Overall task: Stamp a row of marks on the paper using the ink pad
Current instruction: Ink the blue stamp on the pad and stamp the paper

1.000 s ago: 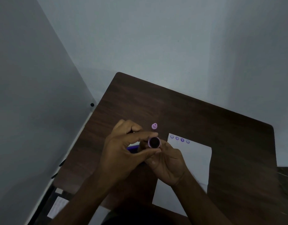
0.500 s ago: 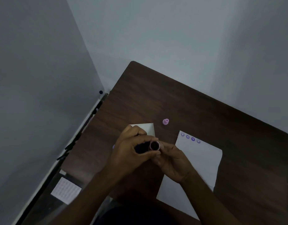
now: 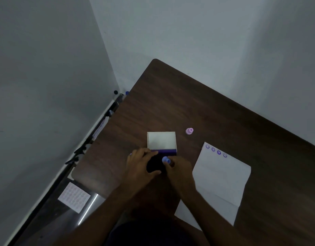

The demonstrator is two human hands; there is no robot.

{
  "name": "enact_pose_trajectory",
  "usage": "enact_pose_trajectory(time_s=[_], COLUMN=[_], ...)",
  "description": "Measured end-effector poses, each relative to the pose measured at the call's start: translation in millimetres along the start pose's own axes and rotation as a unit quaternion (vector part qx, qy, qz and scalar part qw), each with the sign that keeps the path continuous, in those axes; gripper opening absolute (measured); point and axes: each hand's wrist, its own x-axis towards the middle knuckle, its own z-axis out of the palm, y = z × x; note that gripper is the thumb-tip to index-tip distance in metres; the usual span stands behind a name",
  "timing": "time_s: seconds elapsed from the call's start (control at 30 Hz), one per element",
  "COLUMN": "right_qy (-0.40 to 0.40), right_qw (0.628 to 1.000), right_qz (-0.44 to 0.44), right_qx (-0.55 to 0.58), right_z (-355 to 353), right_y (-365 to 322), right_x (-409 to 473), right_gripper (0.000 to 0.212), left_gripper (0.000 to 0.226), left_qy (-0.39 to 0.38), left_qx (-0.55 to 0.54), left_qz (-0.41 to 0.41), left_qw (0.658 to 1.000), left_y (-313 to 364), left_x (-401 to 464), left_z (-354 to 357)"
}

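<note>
On a dark wooden table, an ink pad lies open with its white lid standing up at the far edge. The left hand holds the pad at its left side, thumb curled along the near edge and fingers curled over the far edge. The right hand pinches a small blue stamp between its fingertips and holds it down over the pad's dark surface, at its right part. To the right lies a white sheet of paper, bearing a row of four round purple marks along its far edge. A second, pink stamp stands upright on the table beyond the paper, just right of the lid.
</note>
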Motion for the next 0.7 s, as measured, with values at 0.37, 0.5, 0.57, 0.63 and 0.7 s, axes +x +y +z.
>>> enact_pose_trajectory(time_s=[0.37,0.5,0.57,0.63,0.7], right_qy=[-0.034,-0.075,-0.049,-0.038,-0.038], right_qw=[0.982,0.962,0.958,0.954,0.951], right_qz=[-0.107,-0.13,-0.148,-0.151,-0.151], right_qx=[-0.15,-0.226,-0.24,-0.256,-0.268], right_z=[18.2,26.0,29.6,32.3,33.9], right_y=[-6.1,-1.7,-2.9,-5.2,-5.8], right_x=[3.3,4.7,1.6,-0.1,0.0], right_gripper=[0.026,0.037,0.037,0.037,0.038], left_gripper=[0.086,0.085,0.083,0.079,0.076], left_qy=[0.016,0.013,0.028,0.043,0.047], left_qx=[0.053,0.06,0.058,0.059,0.062], left_qz=[0.016,0.015,0.027,0.038,0.038], left_qw=[0.998,0.998,0.998,0.997,0.996], left_y=[-8.1,-10.6,-12.3,-13.6,-13.8], left_x=[0.4,1.9,2.7,3.4,4.6], left_z=[16.8,20.2,21.3,22.7,23.0])
